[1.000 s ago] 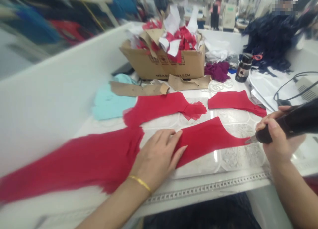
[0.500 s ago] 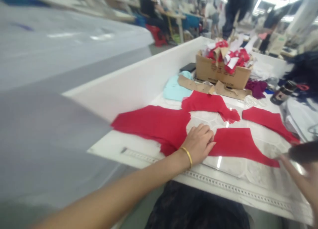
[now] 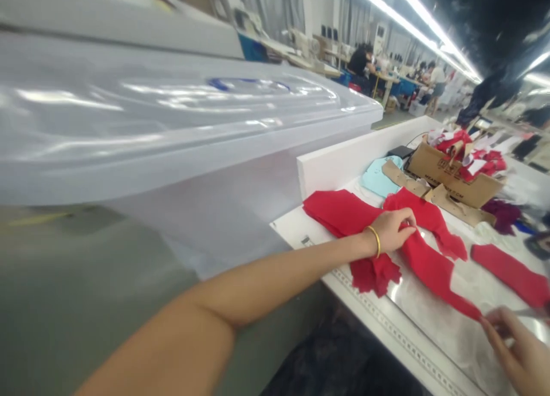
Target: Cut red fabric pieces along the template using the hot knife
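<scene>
My left hand (image 3: 393, 230), with a yellow bangle at the wrist, pinches the upper left end of a red fabric piece (image 3: 429, 270). The piece stretches slantwise across the table to my right hand (image 3: 513, 341), whose thumb and forefinger pinch its narrow lower tip. Beside the right hand a thin grey pointed thing (image 3: 531, 313) shows; its kind and whether the hand holds it are unclear. A red fabric stack (image 3: 341, 210) with ragged edges lies left of and under my left hand. Another red piece (image 3: 429, 215) lies behind, and a separate red piece (image 3: 511, 273) to the right.
A cardboard box (image 3: 451, 178) full of red and white scraps stands at the back, near tan card strips (image 3: 462, 206) and light-blue fabric (image 3: 380, 177). A low white wall (image 3: 344, 167) edges the table. A measuring tape (image 3: 399, 338) runs along the front. Plastic-covered bulk rises left.
My view has swung left. The left hand has gone from lying on the red piece to pinching its end. The right hand now grips the other tip, and the piece has shifted toward the stack.
</scene>
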The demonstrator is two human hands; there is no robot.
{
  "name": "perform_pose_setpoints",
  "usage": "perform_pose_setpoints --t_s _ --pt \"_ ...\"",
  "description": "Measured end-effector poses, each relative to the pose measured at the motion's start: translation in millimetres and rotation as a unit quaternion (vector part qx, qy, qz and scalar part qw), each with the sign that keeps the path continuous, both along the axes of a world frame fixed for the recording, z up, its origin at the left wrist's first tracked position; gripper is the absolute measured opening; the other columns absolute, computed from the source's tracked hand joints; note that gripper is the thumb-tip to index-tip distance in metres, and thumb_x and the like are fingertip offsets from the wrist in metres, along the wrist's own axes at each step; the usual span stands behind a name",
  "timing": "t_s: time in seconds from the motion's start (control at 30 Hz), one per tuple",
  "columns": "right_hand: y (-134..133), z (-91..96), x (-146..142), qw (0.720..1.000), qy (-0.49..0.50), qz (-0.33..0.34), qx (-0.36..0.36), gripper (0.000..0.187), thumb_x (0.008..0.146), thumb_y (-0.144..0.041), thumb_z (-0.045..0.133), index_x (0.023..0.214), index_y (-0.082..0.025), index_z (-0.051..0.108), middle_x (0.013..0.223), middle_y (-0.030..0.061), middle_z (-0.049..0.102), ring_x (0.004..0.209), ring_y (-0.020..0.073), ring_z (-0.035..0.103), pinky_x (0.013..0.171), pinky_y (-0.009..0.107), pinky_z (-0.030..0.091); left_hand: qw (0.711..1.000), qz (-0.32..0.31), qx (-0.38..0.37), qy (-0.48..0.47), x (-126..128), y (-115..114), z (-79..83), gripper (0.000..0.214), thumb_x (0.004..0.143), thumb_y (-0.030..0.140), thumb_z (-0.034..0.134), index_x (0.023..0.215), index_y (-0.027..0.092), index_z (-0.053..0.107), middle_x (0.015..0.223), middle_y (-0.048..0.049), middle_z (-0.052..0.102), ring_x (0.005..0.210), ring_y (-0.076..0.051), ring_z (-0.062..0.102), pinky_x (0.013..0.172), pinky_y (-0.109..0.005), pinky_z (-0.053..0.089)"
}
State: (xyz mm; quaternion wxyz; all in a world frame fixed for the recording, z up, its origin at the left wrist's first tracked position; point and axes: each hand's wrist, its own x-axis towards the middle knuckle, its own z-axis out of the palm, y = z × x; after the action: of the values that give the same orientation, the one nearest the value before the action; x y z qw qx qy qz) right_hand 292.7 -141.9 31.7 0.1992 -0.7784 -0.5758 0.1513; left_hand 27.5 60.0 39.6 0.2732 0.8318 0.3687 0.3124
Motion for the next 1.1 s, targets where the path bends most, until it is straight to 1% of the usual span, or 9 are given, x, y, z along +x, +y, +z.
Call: perform_pose_setpoints --t_s 0.07,0.17,0.27,0.4,0.53,0.63,0.77,0.9,1.1 --pt "21.4 12.9 -17.9 0.998 -0.017 -0.008 0.057 0.043 0.083 -0.069 0.052 0.078 -0.027 0.059 0.067 -0.0005 0.07 0.048 0.0182 0.063 0.049 0.029 0.051 0.999 0.032 0.026 0.002 -15.0 23.5 11.7 0.007 0.093 0.017 0.056 0.093 0.021 0.062 0.094 -0.0003 0.073 0.089 -0.017 0.07 0.084 -0.027 0.054" --pt "54.3 27.3 -52.3 0.989 -0.006 0.03 0.143 0.039 0.088 -0.063 0.053 0.078 -0.025 0.056 0.066 -0.0001 0.068 0.053 0.0179 0.065 0.05 0.027 0.049 0.993 0.085 0.074 0.023 -45.3 53.9 28.1 0.013 0.093 0.016 0.053 0.101 0.021 0.063 0.099 -0.0024 0.072 0.093 -0.02 0.069 0.087 -0.031 0.053" --pt "82.7 28.6 -86.2 0.977 0.007 0.084 0.194 0.035 0.093 -0.056 0.052 0.078 -0.024 0.054 0.065 -0.0005 0.066 0.05 0.0159 0.062 0.05 0.026 0.048 0.982 0.128 0.125 0.065 -80.9 67.6 34.4 0.019 0.092 0.014 0.052 0.105 0.02 0.064 0.101 -0.0063 0.07 0.096 -0.023 0.066 0.091 -0.037 0.052" --pt "102.5 13.1 -119.4 0.966 -0.003 0.216 0.139 0.03 0.094 -0.048 0.05 0.077 -0.024 0.054 0.062 -0.0002 0.065 0.047 0.0163 0.059 0.047 0.026 0.043 0.962 0.143 0.182 0.142 -123.2 59.0 20.0 0.023 0.088 0.004 0.05 0.097 0.016 0.067 0.09 -0.0109 0.068 0.098 -0.029 0.063 0.093 -0.045 0.05" --pt "101.9 0.4 -132.4 0.965 -0.032 0.252 0.061 0.026 0.093 -0.047 0.05 0.082 -0.024 0.058 0.067 0.0009 0.069 0.054 0.0179 0.061 0.053 0.027 0.04 0.946 0.15 0.217 0.186 -146.6 39.6 -4.1 0.029 0.088 0.0 0.044 0.096 0.013 0.068 0.101 -0.0177 0.068 0.104 -0.032 0.06 0.095 -0.049 0.05" --pt "97.6 -1.7 -123.9 0.97 -0.039 0.238 0.024 0.026 0.09 -0.049 0.052 0.084 -0.025 0.06 0.068 0.0008 0.069 0.055 0.0181 0.062 0.053 0.027 0.04 0.941 0.154 0.229 0.193 -148.5 26.8 -19.4 0.029 0.096 0.009 0.042 0.111 0.011 0.067 0.123 -0.0214 0.064 0.116 -0.033 0.057 0.101 -0.052 0.049" --pt "94.9 -2.7 -90.2 0.981 -0.065 0.179 0.027 0.026 0.089 -0.05 0.051 0.081 -0.026 0.06 0.067 0.0007 0.067 0.058 0.0196 0.063 0.055 0.028 0.043 0.945 0.127 0.221 0.204 -138.2 18.6 -40.3 0.033 0.104 0.031 0.046 0.125 0.015 0.066 0.131 -0.0156 0.064 0.126 -0.029 0.057 0.111 -0.046 0.048" --pt "90.8 -3.6 -44.5 0.983 -0.129 0.128 -0.003 0.023 0.087 -0.046 0.051 0.079 -0.026 0.059 0.07 0.0019 0.069 0.058 0.0195 0.064 0.052 0.028 0.042 0.951 0.101 0.202 0.211 -131.7 20.6 -58.3 0.05 0.104 0.051 0.043 0.128 0.015 0.066 0.136 -0.0152 0.063 0.131 -0.029 0.056 0.111 -0.045 0.05" --pt "65.2 -8.7 12.6 0.956 -0.287 0.032 0.043 0.008 0.089 -0.028 0.058 0.087 -0.023 0.063 0.091 0.0068 0.073 0.087 0.0238 0.069 0.068 0.031 0.05 0.964 0.07 0.169 0.194 -147.3 36.5 -71.0 0.067 0.1 0.067 0.036 0.132 0.017 0.066 0.142 -0.0151 0.061 0.133 -0.034 0.056 0.112 -0.051 0.049"
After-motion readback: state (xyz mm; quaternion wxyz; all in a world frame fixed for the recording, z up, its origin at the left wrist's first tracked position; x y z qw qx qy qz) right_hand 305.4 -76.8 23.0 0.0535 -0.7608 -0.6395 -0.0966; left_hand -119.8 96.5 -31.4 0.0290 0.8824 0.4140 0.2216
